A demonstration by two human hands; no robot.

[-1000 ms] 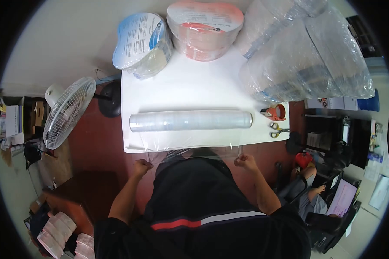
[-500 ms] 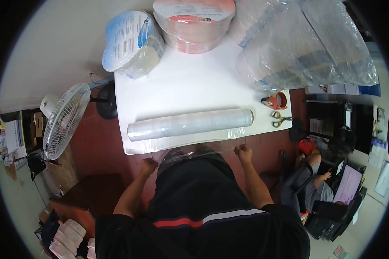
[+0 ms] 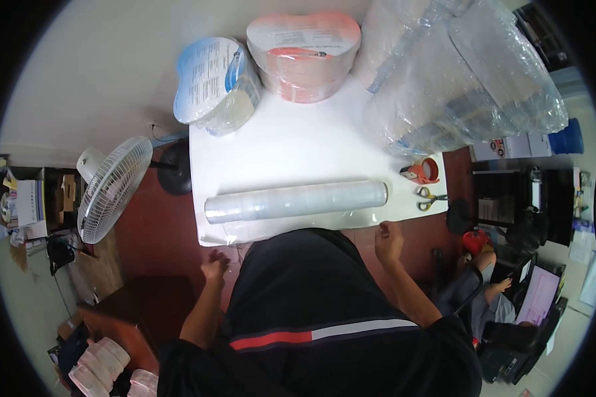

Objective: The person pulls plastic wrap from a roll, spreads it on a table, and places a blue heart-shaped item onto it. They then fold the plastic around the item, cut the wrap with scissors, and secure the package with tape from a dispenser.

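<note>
Left hand (image 3: 214, 266) loosely open, right hand (image 3: 389, 239) half-curled, both empty. Glossy clear film roll (image 3: 297, 201), cylindrical, lies ahead on smooth white bench (image 3: 298, 142). Film edge, pinched earlier, is now released.

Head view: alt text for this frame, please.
Seen from above, a person's left hand and right hand hang open at the near edge of a white table, beside a roll of clear wrap. Scissors lie at right.

A small packing office: white table (image 3: 298, 142) with stretch-film roll (image 3: 296, 200), tape dispenser (image 3: 422, 172), bagged bottles (image 3: 463, 86), laptop desk (image 3: 540, 294).
</note>
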